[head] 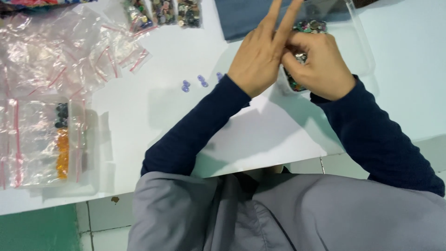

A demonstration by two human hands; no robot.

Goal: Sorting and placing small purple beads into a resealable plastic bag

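Sorting step, by the look of it. Your right hand [320, 62] pinches a small bag of mixed buttons [297, 69] beside the clear tub [360, 37]; left hand [255, 60] steadies it, two fingers raised. Lilac buttons [202, 81] wait on the counter [260, 135]. Next calls for a fine pinch.

hands [297, 58] hide the small piece pinched between them.

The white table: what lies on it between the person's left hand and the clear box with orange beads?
In the head view, a few small purple buttons lie on the white table between the left hand and the clear box; otherwise that stretch is bare.
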